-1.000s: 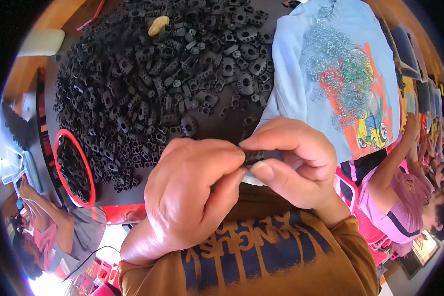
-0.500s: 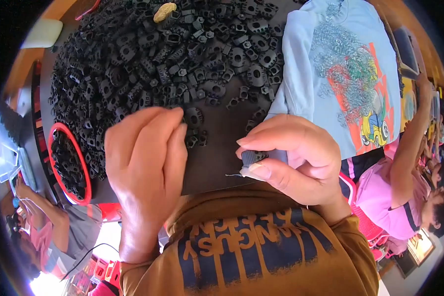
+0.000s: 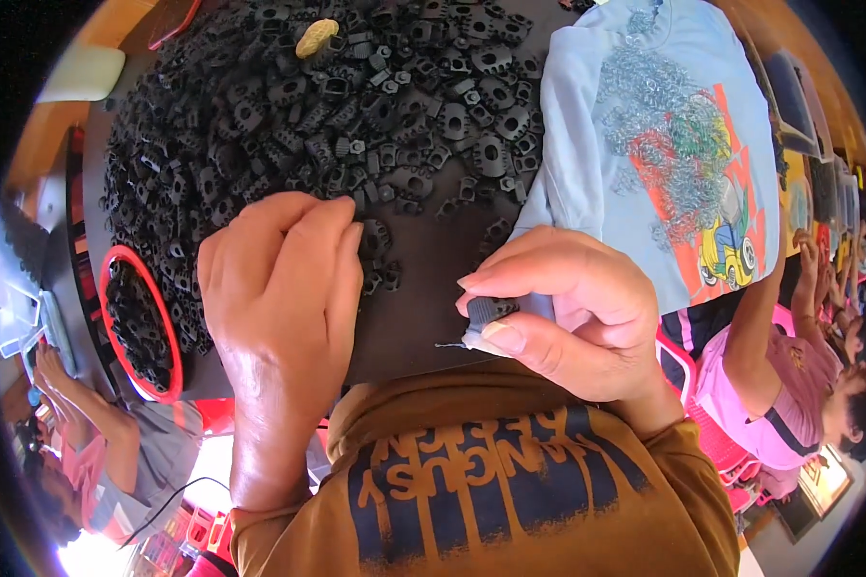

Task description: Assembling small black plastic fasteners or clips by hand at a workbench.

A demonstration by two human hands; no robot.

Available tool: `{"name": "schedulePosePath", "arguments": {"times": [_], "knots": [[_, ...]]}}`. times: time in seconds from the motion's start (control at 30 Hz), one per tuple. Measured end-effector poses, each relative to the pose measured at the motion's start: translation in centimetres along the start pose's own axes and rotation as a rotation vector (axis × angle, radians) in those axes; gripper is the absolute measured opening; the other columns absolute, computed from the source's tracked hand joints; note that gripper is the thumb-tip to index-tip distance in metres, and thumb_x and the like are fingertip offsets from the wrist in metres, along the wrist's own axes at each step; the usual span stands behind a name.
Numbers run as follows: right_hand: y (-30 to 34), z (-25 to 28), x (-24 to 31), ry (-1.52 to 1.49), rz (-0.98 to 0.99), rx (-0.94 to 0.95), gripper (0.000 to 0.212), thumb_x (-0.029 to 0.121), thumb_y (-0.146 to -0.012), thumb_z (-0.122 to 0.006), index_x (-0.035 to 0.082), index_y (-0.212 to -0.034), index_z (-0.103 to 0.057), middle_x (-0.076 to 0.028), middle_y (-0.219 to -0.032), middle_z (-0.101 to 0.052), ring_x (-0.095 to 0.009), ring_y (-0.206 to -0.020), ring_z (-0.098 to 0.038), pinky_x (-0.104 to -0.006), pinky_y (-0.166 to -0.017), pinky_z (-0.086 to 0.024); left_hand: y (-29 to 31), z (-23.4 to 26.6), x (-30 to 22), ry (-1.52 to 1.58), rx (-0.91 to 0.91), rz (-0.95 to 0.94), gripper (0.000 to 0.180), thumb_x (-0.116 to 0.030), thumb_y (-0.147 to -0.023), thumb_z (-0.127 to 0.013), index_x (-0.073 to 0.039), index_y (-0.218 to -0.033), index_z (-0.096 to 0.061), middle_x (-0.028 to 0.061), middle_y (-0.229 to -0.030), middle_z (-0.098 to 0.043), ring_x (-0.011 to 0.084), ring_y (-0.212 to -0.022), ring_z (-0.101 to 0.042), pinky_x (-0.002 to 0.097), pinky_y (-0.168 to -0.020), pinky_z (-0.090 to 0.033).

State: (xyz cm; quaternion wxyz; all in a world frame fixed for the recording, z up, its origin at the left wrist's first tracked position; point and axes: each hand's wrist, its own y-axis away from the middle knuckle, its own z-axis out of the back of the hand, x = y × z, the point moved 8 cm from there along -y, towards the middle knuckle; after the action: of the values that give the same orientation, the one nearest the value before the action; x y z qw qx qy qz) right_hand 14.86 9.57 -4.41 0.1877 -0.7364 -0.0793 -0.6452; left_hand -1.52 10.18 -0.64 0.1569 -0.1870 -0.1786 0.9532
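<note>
Between the thumb and forefinger of my right hand point(image 3: 577, 313) is a small ribbed black plastic part point(image 3: 489, 310). Something whitish shows at the thumb tip, with a thin wire-like end point(image 3: 449, 345) sticking out to the left. My left hand point(image 3: 279, 274) is closed, back upward and fingers curled together, beside the near edge of a big pile of black plastic parts point(image 3: 279, 106); whatever its fingertips may hold is hidden. To the right, a heap of small metal springs point(image 3: 669, 125) lies on a folded light-blue shirt point(image 3: 573, 144).
A red-rimmed basket point(image 3: 173, 351) holding black parts stands left of my left hand. A tan, peanut-like object point(image 3: 317, 38) rests on the pile. The dark table point(image 3: 409, 322) ends close to my body. People sit at both sides, including one in pink point(image 3: 755, 385).
The view has shifted slightly. My right hand keeps its pinch on the black part, and my left hand stays closed in nearly the same place. The person in pink has lowered an arm.
</note>
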Motion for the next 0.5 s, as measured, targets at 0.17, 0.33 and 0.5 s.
{"name": "schedulePosePath", "arguments": {"times": [0.17, 0.33, 0.5], "knots": [[0.0, 0.0, 0.0, -0.011, -0.002, 0.005, 0.024, 0.001, -0.078, -0.069, 0.001, -0.101, -0.066, -0.011, -0.087, -0.065, -0.023, -0.073, -0.060, -0.0300, -0.065, -0.046, -0.4, -0.3, 0.0, -0.037, 0.012, -0.012, 0.021, -0.005, -0.074, -0.069, -0.005, -0.095, -0.067, 0.0076, -0.090, -0.060, 0.0261, -0.080, -0.057, 0.0360, -0.073, -0.042], [0.1, 0.2, -0.1, -0.016, -0.017, 0.004, 0.024, 0.001, -0.078, -0.069, 0.001, -0.101, -0.066, -0.011, -0.087, -0.065, -0.023, -0.074, -0.061, -0.0306, -0.065, -0.047, -1.4, -0.8, -0.3, -0.108, 0.088, 0.006, 0.026, -0.007, -0.077, -0.068, -0.006, -0.102, -0.066, 0.0104, -0.094, -0.061, 0.0272, -0.085, -0.058, 0.0362, -0.078, -0.043], [0.1, 0.3, 0.0, -0.029, -0.007, -0.004, 0.024, 0.000, -0.077, -0.069, 0.001, -0.101, -0.066, -0.011, -0.087, -0.065, -0.024, -0.074, -0.061, -0.0314, -0.066, -0.047, -1.6, -1.1, -0.4, -0.071, 0.119, 0.031, 0.026, -0.007, -0.079, -0.067, -0.006, -0.105, -0.066, 0.0124, -0.095, -0.062, 0.0292, -0.088, -0.059, 0.0358, -0.079, -0.045]]}}
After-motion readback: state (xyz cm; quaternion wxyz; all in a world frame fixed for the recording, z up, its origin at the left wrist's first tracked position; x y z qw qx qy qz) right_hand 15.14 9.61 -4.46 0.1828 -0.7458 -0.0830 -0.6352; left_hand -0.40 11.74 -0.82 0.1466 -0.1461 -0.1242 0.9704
